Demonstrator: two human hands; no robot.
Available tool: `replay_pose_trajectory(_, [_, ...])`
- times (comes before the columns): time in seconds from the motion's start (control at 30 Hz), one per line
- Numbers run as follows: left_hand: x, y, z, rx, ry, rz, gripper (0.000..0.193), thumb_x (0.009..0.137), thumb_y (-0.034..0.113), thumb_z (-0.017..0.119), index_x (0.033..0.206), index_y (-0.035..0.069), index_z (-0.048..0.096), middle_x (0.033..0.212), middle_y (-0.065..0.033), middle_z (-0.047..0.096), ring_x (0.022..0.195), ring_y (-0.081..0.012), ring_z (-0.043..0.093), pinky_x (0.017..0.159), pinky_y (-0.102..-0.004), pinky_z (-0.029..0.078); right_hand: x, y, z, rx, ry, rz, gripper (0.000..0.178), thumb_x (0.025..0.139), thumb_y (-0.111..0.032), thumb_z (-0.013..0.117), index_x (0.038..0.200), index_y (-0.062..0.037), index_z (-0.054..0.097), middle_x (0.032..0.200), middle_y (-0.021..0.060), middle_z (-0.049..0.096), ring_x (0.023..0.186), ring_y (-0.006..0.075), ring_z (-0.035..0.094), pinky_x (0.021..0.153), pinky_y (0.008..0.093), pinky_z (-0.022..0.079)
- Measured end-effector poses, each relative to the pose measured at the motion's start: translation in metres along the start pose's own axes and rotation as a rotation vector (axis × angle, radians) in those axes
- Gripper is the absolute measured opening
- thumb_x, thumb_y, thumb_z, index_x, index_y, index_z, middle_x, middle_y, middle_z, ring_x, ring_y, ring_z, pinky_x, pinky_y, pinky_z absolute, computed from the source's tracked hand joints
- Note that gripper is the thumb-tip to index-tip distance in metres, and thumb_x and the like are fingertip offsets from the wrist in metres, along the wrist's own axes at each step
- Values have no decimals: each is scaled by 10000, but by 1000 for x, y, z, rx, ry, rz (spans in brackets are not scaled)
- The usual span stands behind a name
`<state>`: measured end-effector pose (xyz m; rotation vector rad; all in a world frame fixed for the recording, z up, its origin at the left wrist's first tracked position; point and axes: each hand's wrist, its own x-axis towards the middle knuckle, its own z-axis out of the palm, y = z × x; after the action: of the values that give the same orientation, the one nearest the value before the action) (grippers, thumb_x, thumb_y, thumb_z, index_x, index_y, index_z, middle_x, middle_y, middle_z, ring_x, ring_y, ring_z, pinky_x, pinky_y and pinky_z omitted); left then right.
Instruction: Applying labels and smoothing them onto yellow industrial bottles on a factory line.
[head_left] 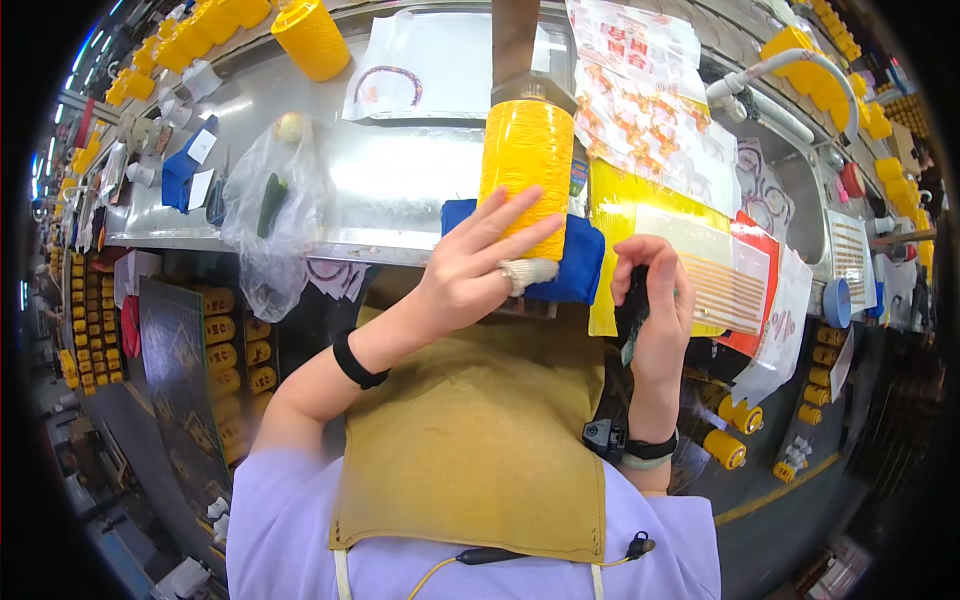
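Touching the yellow cylinder [528,150], left hand [468,265] is splayed; right hand [661,305], apart, holds a dark object [631,312].

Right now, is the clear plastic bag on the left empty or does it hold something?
Holds something: a dark green elongated item and a pale round one show through the clear plastic bag.

Metal bench [390,180], clear bag [302,205], white sheet [450,50]
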<state>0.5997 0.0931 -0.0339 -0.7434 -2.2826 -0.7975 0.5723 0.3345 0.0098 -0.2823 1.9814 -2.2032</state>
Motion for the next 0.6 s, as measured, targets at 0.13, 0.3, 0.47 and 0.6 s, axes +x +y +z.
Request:
replay_pose_trajectory(0.13, [-10, 11, 2, -113, 181, -202, 261, 777, -77, 789, 985, 79, 819, 1398, -184, 684, 1413, -486, 532, 1184, -590, 428, 2, 2, -3, 29, 249, 20, 425, 1153, -377, 471, 1063, -17, 680, 817, -13, 526, 736, 76, 463, 669, 242, 379])
replay_pose_trajectory(0.3, [-12, 6, 15, -132, 217, -224, 396, 800, 15, 852, 1150, 42, 669, 1472, -201, 596, 1397, -473, 541, 1196, -541, 417, 15, -1, 0, -171, 1, -15, 270, 1103, -256, 601, 1037, -6, 681, 843, -16, 589, 760, 61, 479, 691, 226, 378])
replay_pose_trajectory(0.47, [-18, 2, 9, -517, 248, -569, 559, 803, 53, 885, 1238, 16, 537, 1489, -255, 519, 1421, -460, 502, 1166, -523, 426, 36, -15, -3, -185, 85, 16, 194, 1071, -188, 650, 1033, 0, 676, 884, -34, 618, 812, 34, 502, 726, 211, 405])
replay_pose_trajectory(0.6, [-25, -6, 3, -248, 114, -570, 673, 856, 115, 859, 1417, -19, 513, 1503, -282, 514, 1411, -441, 529, 1169, -471, 424, 50, -20, -1, -263, 23, 15, 165, 1057, -168, 670, 1053, -3, 673, 886, -30, 619, 808, 40, 514, 722, 212, 409])
